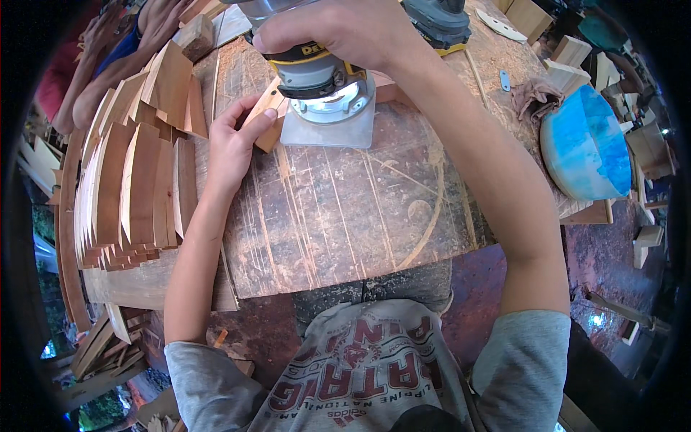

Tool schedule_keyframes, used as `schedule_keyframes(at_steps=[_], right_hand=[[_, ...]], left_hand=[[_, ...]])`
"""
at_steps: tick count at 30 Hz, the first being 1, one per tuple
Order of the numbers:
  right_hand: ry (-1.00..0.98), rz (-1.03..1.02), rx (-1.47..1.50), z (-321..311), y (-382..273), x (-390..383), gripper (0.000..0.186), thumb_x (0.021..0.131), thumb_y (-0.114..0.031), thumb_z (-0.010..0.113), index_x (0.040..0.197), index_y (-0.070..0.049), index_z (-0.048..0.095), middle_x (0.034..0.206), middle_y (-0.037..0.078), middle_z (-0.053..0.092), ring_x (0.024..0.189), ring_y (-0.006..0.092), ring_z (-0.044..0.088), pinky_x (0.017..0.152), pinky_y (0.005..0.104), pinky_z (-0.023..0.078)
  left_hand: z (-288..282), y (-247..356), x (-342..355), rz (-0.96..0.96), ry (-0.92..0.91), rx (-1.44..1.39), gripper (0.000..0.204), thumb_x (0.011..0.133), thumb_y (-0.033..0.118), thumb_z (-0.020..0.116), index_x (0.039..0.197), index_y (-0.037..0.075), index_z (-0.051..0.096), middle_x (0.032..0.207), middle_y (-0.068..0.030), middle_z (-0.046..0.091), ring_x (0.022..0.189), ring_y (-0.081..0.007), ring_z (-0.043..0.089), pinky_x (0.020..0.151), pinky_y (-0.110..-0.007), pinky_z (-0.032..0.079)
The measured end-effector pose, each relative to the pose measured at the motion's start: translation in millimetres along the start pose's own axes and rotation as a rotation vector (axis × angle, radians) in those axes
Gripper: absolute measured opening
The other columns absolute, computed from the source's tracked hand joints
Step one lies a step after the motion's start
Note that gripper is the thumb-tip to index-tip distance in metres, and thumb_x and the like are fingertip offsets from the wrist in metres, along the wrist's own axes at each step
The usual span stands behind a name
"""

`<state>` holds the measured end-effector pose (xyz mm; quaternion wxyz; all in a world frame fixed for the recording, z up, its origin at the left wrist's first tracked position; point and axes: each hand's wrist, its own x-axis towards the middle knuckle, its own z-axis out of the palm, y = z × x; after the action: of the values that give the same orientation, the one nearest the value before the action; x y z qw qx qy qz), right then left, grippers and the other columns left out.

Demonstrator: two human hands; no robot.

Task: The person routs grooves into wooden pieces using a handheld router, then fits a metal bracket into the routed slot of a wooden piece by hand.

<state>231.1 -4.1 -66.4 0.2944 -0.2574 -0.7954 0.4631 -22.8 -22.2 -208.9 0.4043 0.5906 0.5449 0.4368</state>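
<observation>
My right hand (327, 29) is closed around the upper body of a handheld trim router (320, 79), grey and black with yellow trim. Its clear square base plate (331, 135) rests over a short wooden piece (266, 133) near the top middle of the workbench (324, 209). Left of the router, my left hand (237, 137) grips that piece, thumb on its top and fingers along its far side. Part of a wooden strip (391, 91) shows behind the router, under my right forearm. The router bit is hidden from view.
Curved wooden pieces (137, 187) are stacked at left. A second power tool (439, 21), a rag (536, 97) and a blue-stained bucket (590, 144) lie back right. Another person's arms (108, 86) show at upper left, another person (604, 39) at upper right. Offcuts (108, 345) lie below left.
</observation>
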Motion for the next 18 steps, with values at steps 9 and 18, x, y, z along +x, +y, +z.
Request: schedule_keyframes(at_steps=[9,18], right_hand=[[-0.05,-0.059,-0.079,-3.7,8.8,8.2,0.052,0.097,-0.01,0.051,0.148,-0.004,0.052,0.092,0.005,0.067,0.058,0.006,0.05,0.048,0.0211,0.043],[0.064,-0.161,-0.278,1.3,13.5,2.3,0.05,0.098,-0.013,0.052,0.147,-0.005,0.053,0.091,0.003,0.069,0.058,0.0058,0.052,0.048,0.0207,0.044]], left_hand=[[0.1,-3.4,1.2,0.027,0.022,-0.03,0.042,0.092,0.023,0.077,0.123,-0.003,0.068,0.111,-0.0078,0.072,0.1,-0.0132,0.064,0.093,-0.027,0.048],[0.0,-1.1,-0.3,0.013,0.022,-0.007,0.042,0.093,0.02,0.075,0.126,-0.004,0.066,0.115,-0.0073,0.071,0.103,-0.0128,0.064,0.095,-0.027,0.047]])
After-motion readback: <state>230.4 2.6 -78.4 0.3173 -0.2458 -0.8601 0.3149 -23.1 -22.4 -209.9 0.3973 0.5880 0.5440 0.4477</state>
